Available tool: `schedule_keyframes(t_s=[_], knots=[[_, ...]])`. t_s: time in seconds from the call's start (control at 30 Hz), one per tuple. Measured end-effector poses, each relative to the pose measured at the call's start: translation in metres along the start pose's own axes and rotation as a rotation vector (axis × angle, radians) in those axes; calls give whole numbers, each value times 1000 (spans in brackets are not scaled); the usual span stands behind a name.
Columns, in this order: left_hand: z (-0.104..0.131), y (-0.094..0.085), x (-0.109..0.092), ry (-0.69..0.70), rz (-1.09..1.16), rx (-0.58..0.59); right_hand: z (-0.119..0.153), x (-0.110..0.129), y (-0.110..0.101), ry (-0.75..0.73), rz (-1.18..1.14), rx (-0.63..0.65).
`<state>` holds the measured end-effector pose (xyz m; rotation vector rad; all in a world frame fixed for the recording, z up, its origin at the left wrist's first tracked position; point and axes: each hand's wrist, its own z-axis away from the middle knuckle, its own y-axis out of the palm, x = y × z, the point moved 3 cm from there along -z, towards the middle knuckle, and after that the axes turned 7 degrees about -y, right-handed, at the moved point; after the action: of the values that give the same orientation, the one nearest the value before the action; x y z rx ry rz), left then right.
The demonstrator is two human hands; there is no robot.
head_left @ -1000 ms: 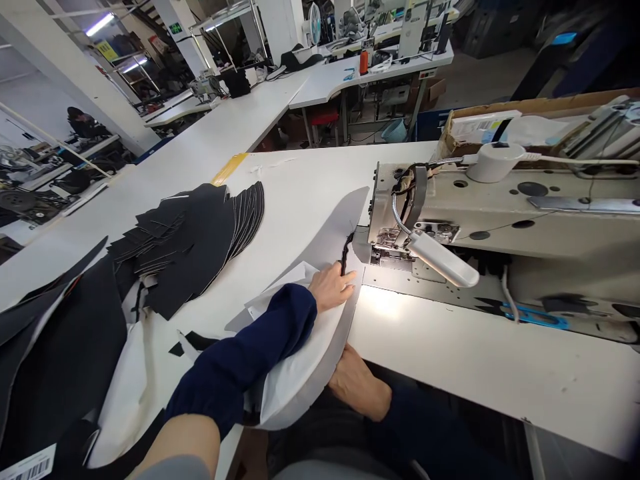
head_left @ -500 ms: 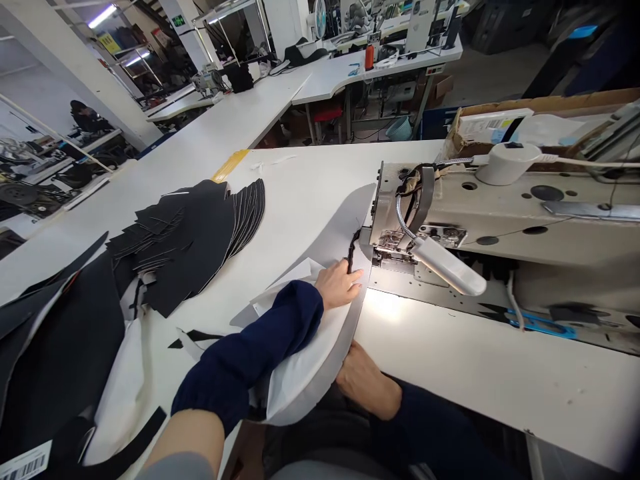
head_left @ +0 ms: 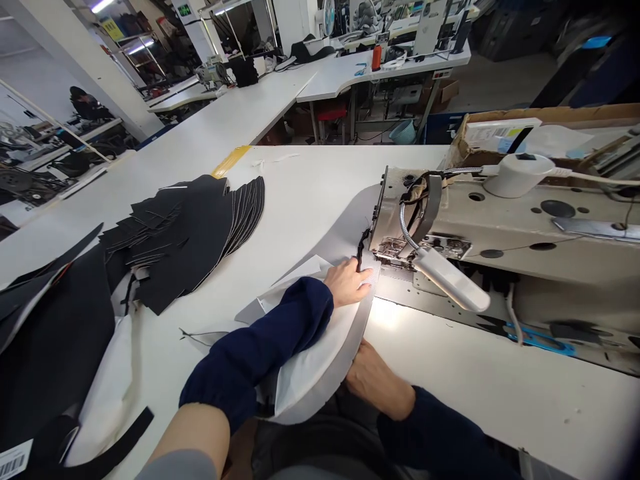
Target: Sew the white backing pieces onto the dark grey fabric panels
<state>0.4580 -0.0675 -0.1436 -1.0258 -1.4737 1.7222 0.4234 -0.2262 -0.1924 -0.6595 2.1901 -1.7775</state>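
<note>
Grey and white fabric lies across the table edge, its far end beside the needle area of a sewing machine. My left hand rests flat on the fabric just left of the machine, fingers apart, next to a dark zigzag strip. Nearer my body, my right hand closes round the fabric's lower right edge; its fingertips are hidden beneath it. A white lamp on a flexible neck shines beside the needle area.
Stacked dark pieces lie on the white table, with larger dark and white pieces at left. Blue-handled scissors lie under the machine arm. A cardboard box stands behind. A distant person sits far left.
The view has shifted slightly, so the machine and both hands appear a little further right and lower. My hands keep their places on the fabric; a dark scrap beside my left sleeve now shows less.
</note>
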Motion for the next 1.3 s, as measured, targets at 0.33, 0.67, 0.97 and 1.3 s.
schedule_keyframes(t_s=[0.33,0.67,0.97,1.3], knots=[[-5,-1,0,6,-18,31,2,-5,1,-22,11,-8],[55,-26,2,327,-27,67,-7,43,-22,128,16,-54],[64,6,1,372,21,-12,-3,56,-14,167,-12,-55],[40,8,-3,338,63,-58,-3,57,2,203,-8,-96]])
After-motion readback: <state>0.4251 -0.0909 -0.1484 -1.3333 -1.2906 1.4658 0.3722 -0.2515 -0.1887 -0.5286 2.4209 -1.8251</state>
